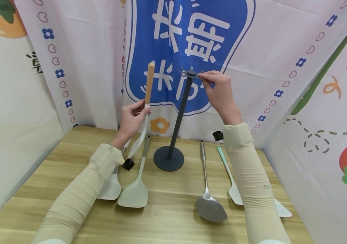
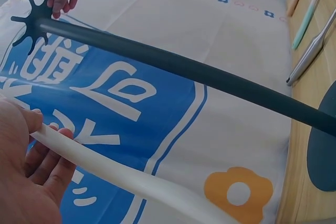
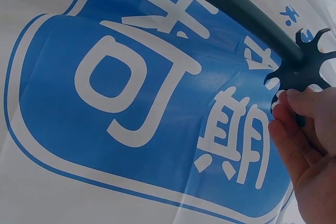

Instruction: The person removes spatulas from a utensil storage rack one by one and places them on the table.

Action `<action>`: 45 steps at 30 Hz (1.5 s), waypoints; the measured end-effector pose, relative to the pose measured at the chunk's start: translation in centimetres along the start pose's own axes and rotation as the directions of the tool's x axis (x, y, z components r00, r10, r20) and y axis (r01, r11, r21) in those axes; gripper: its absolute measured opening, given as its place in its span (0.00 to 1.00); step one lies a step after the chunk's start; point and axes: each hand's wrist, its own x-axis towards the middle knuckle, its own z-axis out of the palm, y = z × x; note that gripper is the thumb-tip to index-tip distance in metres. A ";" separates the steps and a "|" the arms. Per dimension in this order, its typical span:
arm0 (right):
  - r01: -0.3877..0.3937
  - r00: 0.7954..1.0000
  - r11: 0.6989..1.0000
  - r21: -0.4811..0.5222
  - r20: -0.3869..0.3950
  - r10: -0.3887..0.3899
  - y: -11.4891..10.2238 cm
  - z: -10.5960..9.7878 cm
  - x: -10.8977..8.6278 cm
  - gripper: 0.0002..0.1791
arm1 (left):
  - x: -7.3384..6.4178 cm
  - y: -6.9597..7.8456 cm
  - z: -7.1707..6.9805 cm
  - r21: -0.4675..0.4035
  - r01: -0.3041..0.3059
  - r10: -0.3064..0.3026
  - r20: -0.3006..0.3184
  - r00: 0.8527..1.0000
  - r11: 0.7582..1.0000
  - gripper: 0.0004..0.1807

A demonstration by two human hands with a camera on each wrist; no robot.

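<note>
My left hand point(image 1: 131, 119) holds a wooden-handled white spatula point(image 1: 150, 84) by its neck, with the handle upward. The white blade slants down behind the wrist, seen nearly edge-on. Beside it stands a dark utensil rack point(image 1: 180, 117), a post on a round base with a ring of curved hooks point(image 2: 32, 22) on top. My right hand point(image 1: 220, 91) pinches one of these hooks between thumb and fingers. In the right wrist view the fingertips point(image 3: 287, 98) cover part of that hook. Nothing hangs on the hooks I can see, and the spatula is apart from the rack.
On the wooden table point(image 1: 173, 196), a pale turner point(image 1: 135, 195) and a white spatula point(image 1: 110, 188) lie left of the base. Right lie a metal wok turner point(image 1: 211, 208), a green-handled spatula point(image 1: 235, 195) and another white blade point(image 1: 282, 209), partly behind my sleeve. Printed cloth surrounds the table.
</note>
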 end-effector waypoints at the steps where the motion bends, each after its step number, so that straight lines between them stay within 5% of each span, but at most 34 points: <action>1: 0.001 1.000 1.000 0.002 0.001 -0.001 0.0 0.1 -0.1 0.12 | -0.1 -0.1 -0.1 0.002 0.003 -0.003 -0.002 1.000 1.000 0.19; 17: -0.009 1.000 1.000 0.011 -0.016 0.009 0.3 0.7 -1.2 0.11 | -1.7 -0.6 -1.4 0.028 0.042 -0.040 -0.063 0.997 0.999 0.19; 45: -0.029 1.000 1.000 -0.007 -0.002 0.029 0.4 0.2 0.3 0.12 | -2.4 -0.7 -5.0 0.055 0.024 -0.015 -0.162 0.987 0.998 0.19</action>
